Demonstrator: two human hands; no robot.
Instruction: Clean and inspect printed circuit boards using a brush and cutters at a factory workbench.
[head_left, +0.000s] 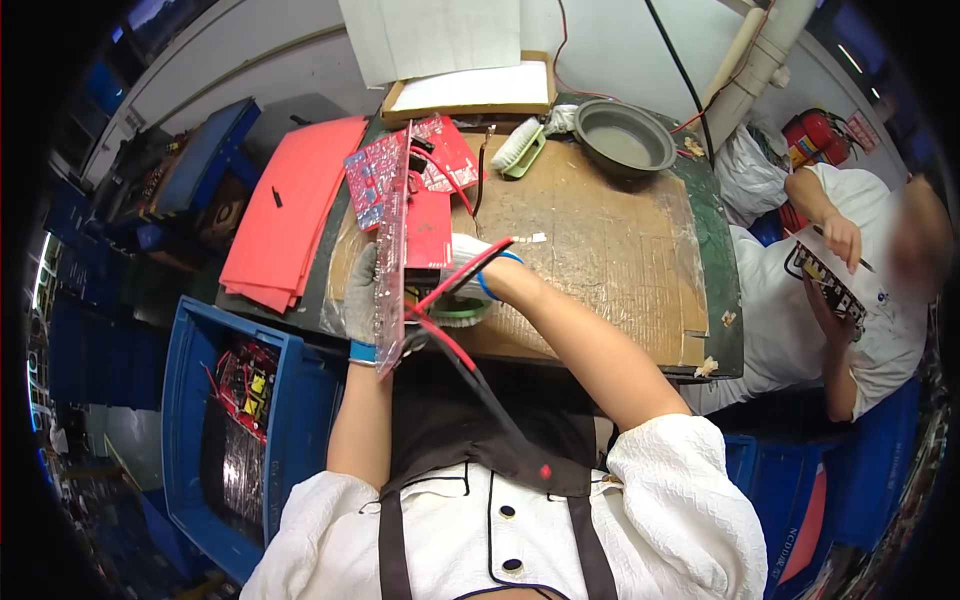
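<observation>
1. Bench (722,325): the board's near end appears to reach past the near edge. If the hold slips, a drop off that side is plausible.

2. Blue bin (285,430): below the bench on the person's left, with wired parts (255,390) inside. A dropped board could land there and damage both.

3. Pink sheets (280,215): stacked loose at the bench's left side. A sideways elbow bump might slide them off.

4. Red board (393,255): held on edge over the bench's near left part, between the two hands. Left hand (363,295), gloved, appears to grasp its lower part; fingers partly hidden. Glove fabric could catch on any solder points or lose traction, so the board tips.

5. Other red boards (445,150): piled just beyond. Swinging the held board forward could scrape them or knock parts.

6. Cables (455,345): red and black, crossing in front of the right wrist, one trailing down over the apron (440,420). Snag there would likely yank the joints.

7. Green brush (455,316): just beside right hand (468,255), also gloved. Cables cover that grip; can't tell if it's closed on anything. Careless contact could bend small parts.

8. White plug (538,238): loose at a cable end. Could hook something and pull.
</observation>
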